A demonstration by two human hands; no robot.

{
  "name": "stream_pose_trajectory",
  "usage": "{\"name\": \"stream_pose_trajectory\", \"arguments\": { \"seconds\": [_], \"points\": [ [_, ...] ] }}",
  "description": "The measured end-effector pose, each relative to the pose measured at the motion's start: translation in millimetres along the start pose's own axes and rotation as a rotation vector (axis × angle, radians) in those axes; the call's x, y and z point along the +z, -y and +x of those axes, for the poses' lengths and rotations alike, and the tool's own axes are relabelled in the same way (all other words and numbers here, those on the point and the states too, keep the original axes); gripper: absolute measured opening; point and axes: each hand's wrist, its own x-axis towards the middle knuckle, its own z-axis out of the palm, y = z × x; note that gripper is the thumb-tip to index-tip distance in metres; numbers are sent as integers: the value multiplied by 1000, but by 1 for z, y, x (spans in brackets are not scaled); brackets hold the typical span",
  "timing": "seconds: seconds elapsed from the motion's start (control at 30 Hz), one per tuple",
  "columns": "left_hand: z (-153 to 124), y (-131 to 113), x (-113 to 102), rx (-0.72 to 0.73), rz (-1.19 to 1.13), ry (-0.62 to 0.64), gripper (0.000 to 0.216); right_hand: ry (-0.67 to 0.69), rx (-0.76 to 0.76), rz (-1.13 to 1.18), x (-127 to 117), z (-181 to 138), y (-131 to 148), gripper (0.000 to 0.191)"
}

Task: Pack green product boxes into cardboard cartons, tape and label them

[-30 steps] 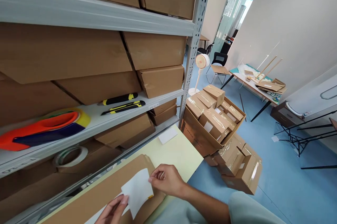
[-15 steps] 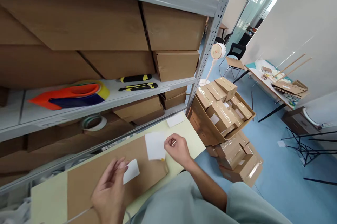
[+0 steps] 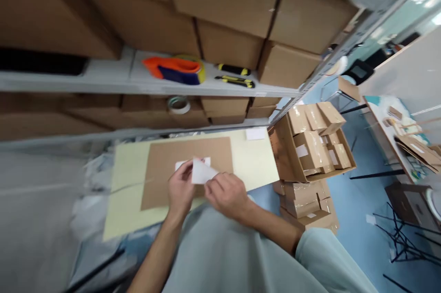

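Observation:
A flat brown cardboard piece (image 3: 165, 164) lies on a pale yellow table top (image 3: 127, 169). Above its near edge, my left hand (image 3: 181, 190) and my right hand (image 3: 225, 194) come together, both pinching a small white label sheet (image 3: 202, 172). A second white slip (image 3: 206, 161) peeks out just behind it on the cardboard. The picture is smeared by motion, so finger detail is soft.
A white slip (image 3: 255, 133) lies at the table's far right corner. Metal shelving (image 3: 103, 77) behind holds cardboard boxes, orange-and-blue tape rolls (image 3: 174, 68), two yellow-black utility knives (image 3: 236, 81) and a tape roll (image 3: 178, 104). An open carton of small taped boxes (image 3: 317, 141) stands on the floor at right.
The view has swung down and left. My hands, apart half a second ago with a white slip in each, have come together over the cardboard on one white sheet.

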Motion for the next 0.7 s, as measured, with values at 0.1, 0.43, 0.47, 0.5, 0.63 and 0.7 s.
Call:
{"name": "stream_pose_trajectory", "arguments": {
  "seconds": [0.1, 0.43, 0.47, 0.5, 0.63, 0.7],
  "points": [
    [-5, 3, -12, 14, -90, 8, 50, 39, -5, 42, 1, -2, 7, 19],
    [-7, 26, -53, 25, -141, -35, 44, 129, 156, 308, 8, 12, 22, 17],
    [-6, 26, -57, 21, -152, -41, 48, 140, 223, 386, 8, 15, 21, 17],
    [-4, 26, -61, 17, -160, -48, 52, 148, 299, 469, 8, 18, 20, 17],
    [3, 27, -78, -16, -139, -10, 57, 214, 684, 748, 22, 28, 14, 17],
    [6, 30, -85, -51, -105, 40, 58, 245, 855, 833, 34, 29, 10, 21]
  ]
}}
